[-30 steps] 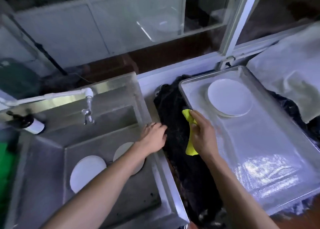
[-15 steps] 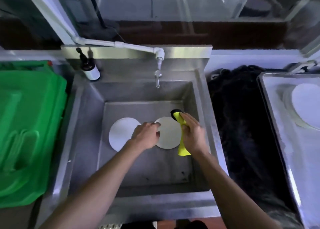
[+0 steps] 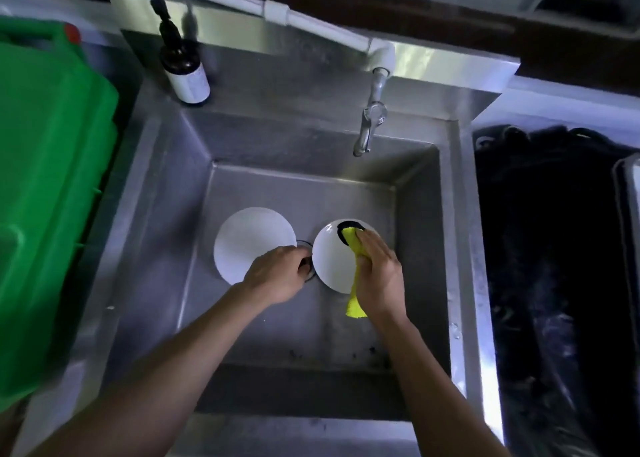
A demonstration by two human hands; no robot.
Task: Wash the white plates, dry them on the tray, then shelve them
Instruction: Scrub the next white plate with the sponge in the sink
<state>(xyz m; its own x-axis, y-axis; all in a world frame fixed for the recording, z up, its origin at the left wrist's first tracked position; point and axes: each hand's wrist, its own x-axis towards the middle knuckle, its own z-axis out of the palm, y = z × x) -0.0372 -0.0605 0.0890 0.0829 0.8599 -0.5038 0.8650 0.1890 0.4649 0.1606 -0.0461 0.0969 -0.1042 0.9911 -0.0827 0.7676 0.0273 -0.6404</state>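
Down in the middle sits a steel sink (image 3: 426, 235), its deep basin filling most of the view. Left of it stands a big green plastic bin (image 3: 52, 186); to the right lies a heap of black cloth (image 3: 540, 249), with the edge of a metal tray (image 3: 627, 193) at the far right. Two white plates lie flat on the sink floor, apart, with the drain between them: the left plate (image 3: 249, 242) and the right plate (image 3: 334, 259). The right hand (image 3: 379, 276) has its fingers curled round a yellow cloth (image 3: 355, 276) and presses it onto the right plate. The left hand (image 3: 277, 276) hovers over the drain with fingers curled downward; whether they grip anything I cannot tell. A brown pump bottle (image 3: 185, 65) stands on the back ledge, and a tap (image 3: 370, 117) hangs over the basin.
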